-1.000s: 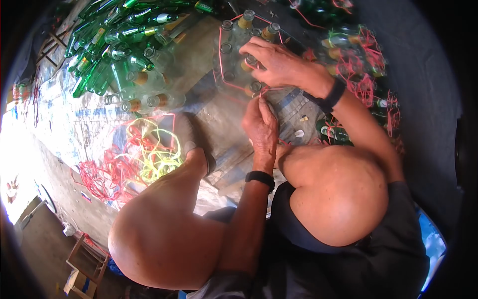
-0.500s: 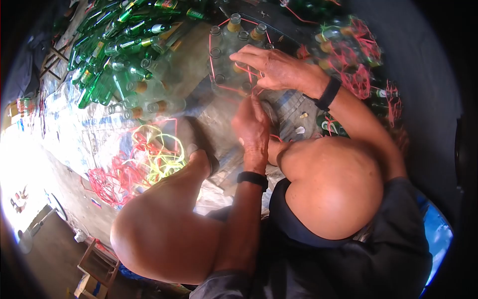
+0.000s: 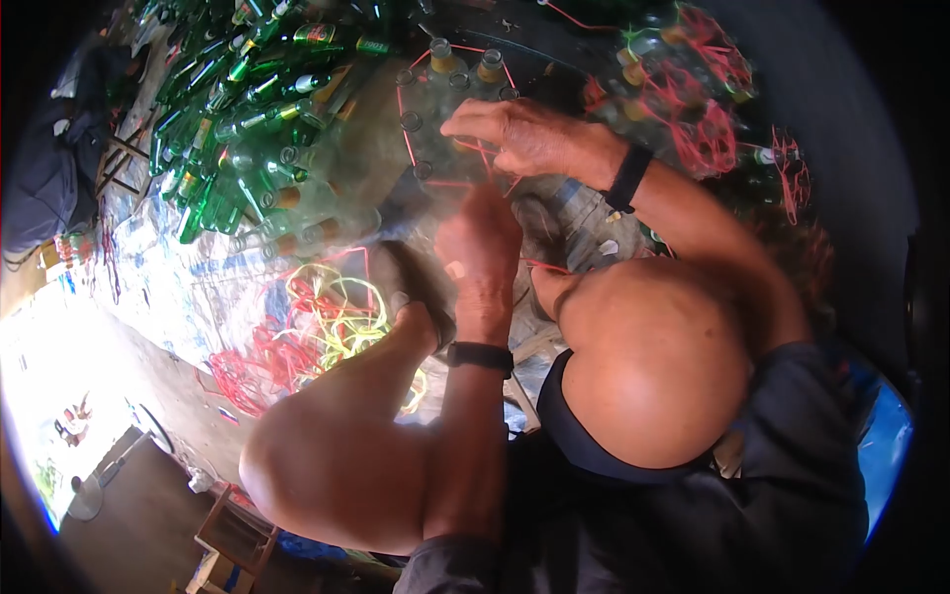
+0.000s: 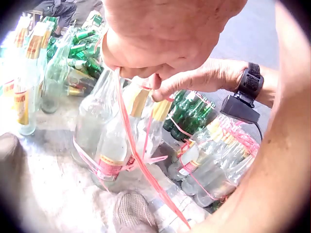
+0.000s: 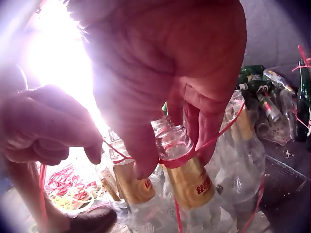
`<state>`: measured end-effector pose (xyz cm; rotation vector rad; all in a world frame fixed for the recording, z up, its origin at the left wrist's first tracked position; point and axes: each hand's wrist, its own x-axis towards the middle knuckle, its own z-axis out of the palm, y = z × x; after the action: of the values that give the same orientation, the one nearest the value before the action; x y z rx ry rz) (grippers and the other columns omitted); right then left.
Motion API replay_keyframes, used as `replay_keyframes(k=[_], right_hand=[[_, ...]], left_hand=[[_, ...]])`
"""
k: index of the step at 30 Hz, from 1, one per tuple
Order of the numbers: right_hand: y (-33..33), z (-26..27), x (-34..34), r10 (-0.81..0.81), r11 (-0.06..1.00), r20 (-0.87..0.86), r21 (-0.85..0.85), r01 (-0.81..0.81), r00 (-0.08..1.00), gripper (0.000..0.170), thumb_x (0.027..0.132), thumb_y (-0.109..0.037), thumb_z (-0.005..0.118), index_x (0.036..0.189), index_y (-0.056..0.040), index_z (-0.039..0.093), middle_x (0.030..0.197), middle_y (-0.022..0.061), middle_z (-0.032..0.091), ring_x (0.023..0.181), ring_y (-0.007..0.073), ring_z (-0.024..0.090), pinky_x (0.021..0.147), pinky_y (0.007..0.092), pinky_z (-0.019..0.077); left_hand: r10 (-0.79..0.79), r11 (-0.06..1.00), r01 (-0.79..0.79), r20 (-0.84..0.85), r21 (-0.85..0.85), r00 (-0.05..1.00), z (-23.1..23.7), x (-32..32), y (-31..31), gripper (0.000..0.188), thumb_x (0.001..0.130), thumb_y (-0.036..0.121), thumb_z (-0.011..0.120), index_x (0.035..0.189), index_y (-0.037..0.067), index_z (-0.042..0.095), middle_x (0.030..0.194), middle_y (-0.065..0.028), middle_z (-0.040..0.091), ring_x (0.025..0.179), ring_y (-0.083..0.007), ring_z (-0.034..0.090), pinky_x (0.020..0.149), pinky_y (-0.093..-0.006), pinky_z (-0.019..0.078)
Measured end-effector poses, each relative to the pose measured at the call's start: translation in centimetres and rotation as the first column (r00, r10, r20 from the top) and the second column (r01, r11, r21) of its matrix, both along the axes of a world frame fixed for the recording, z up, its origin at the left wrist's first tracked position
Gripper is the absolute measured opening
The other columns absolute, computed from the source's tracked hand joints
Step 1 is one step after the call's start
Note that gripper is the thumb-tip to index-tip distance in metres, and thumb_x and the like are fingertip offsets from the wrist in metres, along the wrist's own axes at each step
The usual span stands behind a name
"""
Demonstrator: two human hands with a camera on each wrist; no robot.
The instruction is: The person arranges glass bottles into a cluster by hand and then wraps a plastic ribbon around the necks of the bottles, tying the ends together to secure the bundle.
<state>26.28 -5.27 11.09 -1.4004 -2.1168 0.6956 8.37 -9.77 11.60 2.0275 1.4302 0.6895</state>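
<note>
Clear glass bottles (image 3: 440,64) stand upright in a cluster, with a pink plastic strap (image 5: 228,125) running round their necks. My left hand (image 3: 478,243) grips a length of this strap at the near side of the cluster, and a loose tail (image 4: 129,126) hangs below it in the left wrist view. Over the necks lies my right hand (image 3: 544,139), its thumb and fingers on either side of a gold-labelled bottle (image 5: 192,184). The strap crosses that bottle's neck beside the thumb. A second strap (image 4: 90,158) circles the bottles lower down.
Green bottles (image 3: 237,109) lie heaped at the far left. Pink and yellow straps (image 3: 332,322) lie tangled by one foot. To the right stand bottle bundles with pink straps (image 3: 693,109). A wooden stool (image 3: 233,530) is at lower left.
The head view has shifted, carrying the scene left and down. My left hand has moved slightly closer to the bottles, still gripping the strap. My right hand stays over the necks.
</note>
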Motion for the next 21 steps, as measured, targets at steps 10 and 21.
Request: replay_keyframes(k=[10, 21], right_hand=[[-0.3, -0.4, 0.0, -0.026, 0.999, 0.0, -0.022, 0.026, 1.0, 0.05, 0.073, 0.004, 0.072, 0.121, -0.0039, 0.061, 0.109, 0.0122, 0.063, 0.096, 0.0346, 0.067, 0.078, 0.0406, 0.0551], [-0.2, -1.2, 0.2, -0.006, 0.997, -0.055, 0.079, 0.01, 0.998, 0.049, 0.075, 0.004, 0.072, 0.123, -0.0039, 0.063, 0.11, 0.0133, 0.064, 0.099, 0.035, 0.067, 0.083, 0.0403, 0.0548]], left_hand=[[-0.129, 0.985, 0.141, -0.122, 0.098, 0.984, 1.1, -0.4, 4.9, 0.015, 0.087, 0.014, 0.063, 0.077, 0.009, 0.073, 0.072, -0.0198, 0.066, 0.066, -0.0407, 0.067, 0.057, -0.0461, 0.052], [-0.019, 0.998, 0.036, -0.277, 0.057, 0.961, -1.1, -0.3, 6.4, 0.021, 0.09, 0.022, 0.061, 0.083, 0.009, 0.076, 0.076, -0.0216, 0.068, 0.072, -0.0442, 0.068, 0.065, -0.0509, 0.0546]])
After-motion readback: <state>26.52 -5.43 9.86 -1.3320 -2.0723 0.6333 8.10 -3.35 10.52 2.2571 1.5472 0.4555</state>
